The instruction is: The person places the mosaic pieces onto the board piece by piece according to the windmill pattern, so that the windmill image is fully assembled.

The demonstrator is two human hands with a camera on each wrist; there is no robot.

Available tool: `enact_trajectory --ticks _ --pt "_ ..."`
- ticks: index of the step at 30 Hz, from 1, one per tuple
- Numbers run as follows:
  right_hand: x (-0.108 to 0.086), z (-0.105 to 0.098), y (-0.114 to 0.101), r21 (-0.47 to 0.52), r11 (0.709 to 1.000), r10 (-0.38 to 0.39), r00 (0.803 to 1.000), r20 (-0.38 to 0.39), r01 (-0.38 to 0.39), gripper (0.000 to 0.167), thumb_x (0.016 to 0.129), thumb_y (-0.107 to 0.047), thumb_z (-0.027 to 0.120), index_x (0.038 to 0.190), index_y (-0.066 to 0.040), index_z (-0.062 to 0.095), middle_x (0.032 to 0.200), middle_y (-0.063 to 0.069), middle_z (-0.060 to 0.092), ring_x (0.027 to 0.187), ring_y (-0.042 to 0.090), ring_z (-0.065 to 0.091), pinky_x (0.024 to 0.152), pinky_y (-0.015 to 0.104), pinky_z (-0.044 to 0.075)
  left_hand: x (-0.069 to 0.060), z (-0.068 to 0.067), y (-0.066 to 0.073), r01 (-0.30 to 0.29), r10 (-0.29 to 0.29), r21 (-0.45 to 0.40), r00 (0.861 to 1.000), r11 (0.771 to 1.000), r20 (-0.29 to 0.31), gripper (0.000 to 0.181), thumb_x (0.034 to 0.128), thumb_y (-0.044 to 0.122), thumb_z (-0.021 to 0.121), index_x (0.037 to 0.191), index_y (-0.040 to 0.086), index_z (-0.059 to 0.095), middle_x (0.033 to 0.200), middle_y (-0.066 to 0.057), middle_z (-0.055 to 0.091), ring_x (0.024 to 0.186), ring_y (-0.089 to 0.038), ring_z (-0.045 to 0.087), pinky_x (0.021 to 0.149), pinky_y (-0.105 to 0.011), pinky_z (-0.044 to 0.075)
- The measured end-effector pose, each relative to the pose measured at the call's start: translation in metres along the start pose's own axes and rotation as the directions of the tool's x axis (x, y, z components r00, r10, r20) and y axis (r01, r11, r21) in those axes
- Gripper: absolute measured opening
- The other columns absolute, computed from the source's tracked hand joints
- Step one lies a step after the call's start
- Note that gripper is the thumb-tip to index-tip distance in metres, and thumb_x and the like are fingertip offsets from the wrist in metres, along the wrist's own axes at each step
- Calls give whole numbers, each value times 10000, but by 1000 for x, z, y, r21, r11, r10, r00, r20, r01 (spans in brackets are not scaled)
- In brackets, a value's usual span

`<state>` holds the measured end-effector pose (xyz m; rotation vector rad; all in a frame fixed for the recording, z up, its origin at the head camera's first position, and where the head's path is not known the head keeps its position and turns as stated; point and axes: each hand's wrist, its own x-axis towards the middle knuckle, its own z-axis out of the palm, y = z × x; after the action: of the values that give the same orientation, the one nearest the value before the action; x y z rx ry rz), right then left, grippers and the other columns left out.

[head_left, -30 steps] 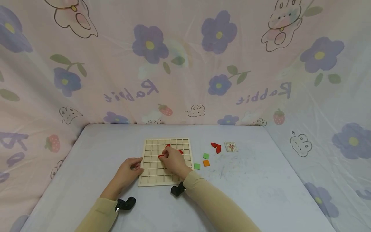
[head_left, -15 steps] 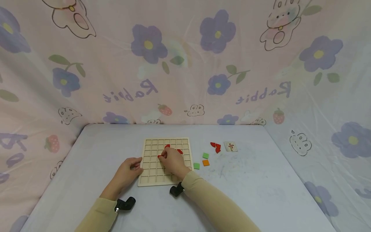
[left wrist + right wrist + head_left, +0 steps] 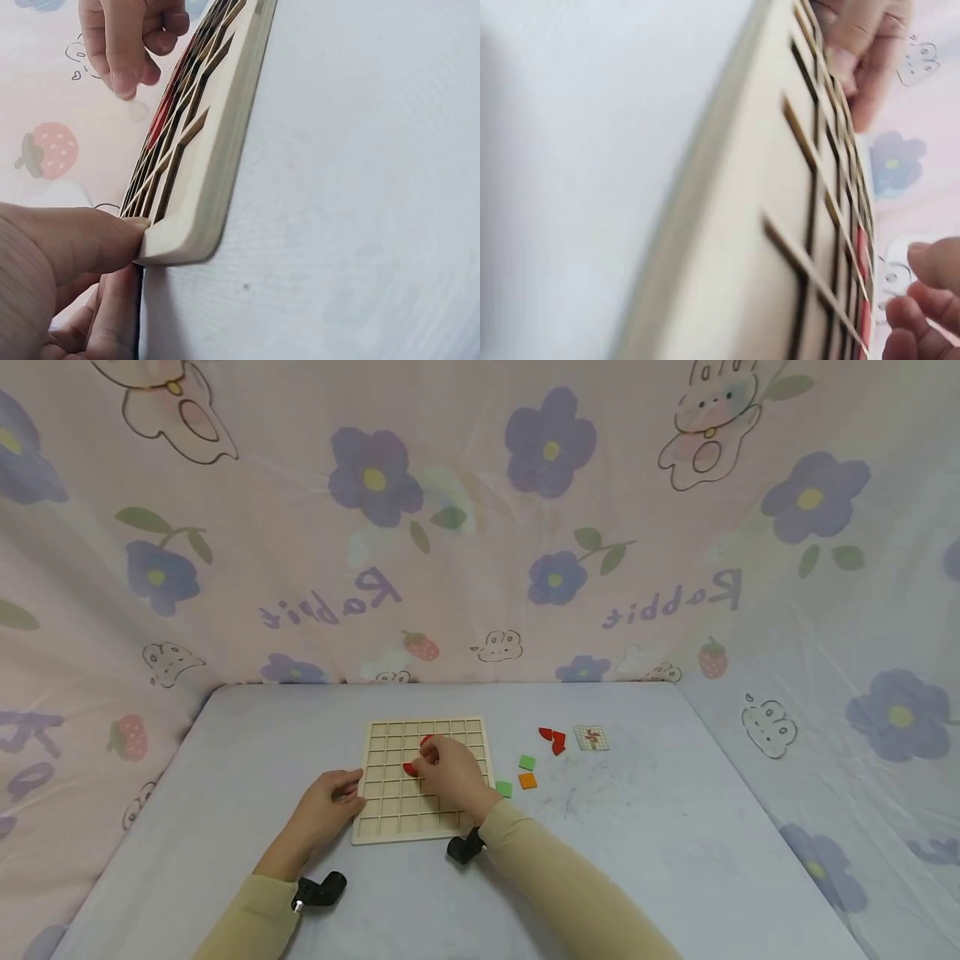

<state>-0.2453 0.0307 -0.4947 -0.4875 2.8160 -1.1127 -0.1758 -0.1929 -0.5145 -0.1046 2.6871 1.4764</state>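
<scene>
A square wooden grid board [image 3: 384, 795] lies on the white table. My left hand [image 3: 322, 814] grips its left edge; in the left wrist view the thumb rests on top of the rim and the fingers are lower at the side. My right hand [image 3: 453, 777] hovers over the middle of the board, its fingers loosely bent, with nothing seen between them in the wrist views. Just left of its fingertips, a red quarter-round piece [image 3: 410, 769] sits in a cell. Another red piece [image 3: 427, 739] shows behind the hand, which hides part of the grid.
Right of the board lie several loose red pieces [image 3: 558, 738], an orange square tile [image 3: 528, 781] and two green tiles, one farther back [image 3: 527, 762] and one by the board's edge [image 3: 503, 789]. A small printed grid card [image 3: 592, 737] is beyond them. A patterned curtain [image 3: 465, 543] surrounds the table.
My right hand has lifted off the red piece at its fingertips, moving slightly right, and more of that piece now shows. The left hand keeps its grip; the whole view has shifted slightly.
</scene>
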Motion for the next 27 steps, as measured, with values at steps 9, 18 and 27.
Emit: enact_trajectory --ticks 9,18,27 --pt "-4 -34 24 36 999 3 999 -39 -2 272 929 -314 651 1106 -108 642 898 -59 598 802 139 545 692 299 477 2 -1 -4 -11 11 3 1000 1000 -15 508 879 61 669 1357 -28 521 1255 -166 495 1077 -245 514 848 -257 495" --pt "-11 -63 60 18 997 70 994 -85 -69 307 919 -346 664 1117 -113 637 937 -49 598 820 145 542 650 297 477 2 0 -2 -3 3 19 1000 1000 -17 512 879 71 668 1362 -15 523 1247 -157 500 1072 -247 509 894 -354 477" --pt "-19 -88 95 7 985 171 973 -152 -172 302 909 -347 675 1121 -136 634 963 -33 596 830 162 542 634 303 485 0 0 0 -7 7 12 1000 1000 -15 506 877 67 669 1355 -20 529 1228 -157 504 1052 -244 511 850 -293 489"
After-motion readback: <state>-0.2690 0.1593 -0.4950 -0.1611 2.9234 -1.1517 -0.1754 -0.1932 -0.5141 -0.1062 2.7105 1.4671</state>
